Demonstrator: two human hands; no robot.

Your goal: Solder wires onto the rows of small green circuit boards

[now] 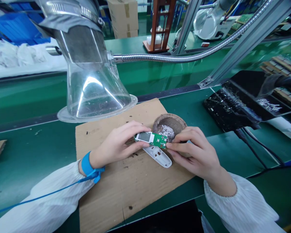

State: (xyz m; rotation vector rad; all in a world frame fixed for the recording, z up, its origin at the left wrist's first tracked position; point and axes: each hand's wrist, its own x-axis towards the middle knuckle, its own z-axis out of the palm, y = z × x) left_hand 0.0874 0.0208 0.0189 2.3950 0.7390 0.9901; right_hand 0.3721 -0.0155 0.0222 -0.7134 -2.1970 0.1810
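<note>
My left hand [116, 144] pinches the left end of a small green circuit board [152, 138] with a grey display on it. My right hand [192, 150] grips the board's right end with its fingertips, fingers closed. Just beneath the board lies a white plastic casing [161, 157], resting on a cardboard sheet [126, 181]. Behind the board stands a round brown dish [178, 122] holding silvery solder scraps. A blue wrist strap [87, 164] with a blue cord circles my left wrist.
A clear fume-extraction hood [94, 84] on a flexible metal hose [174, 57] hangs over the cardboard's far left. A black soldering station [244, 100] with cables sits at the right. Cardboard boxes [124, 16] and a wooden stand [160, 26] stand beyond the green bench [38, 152].
</note>
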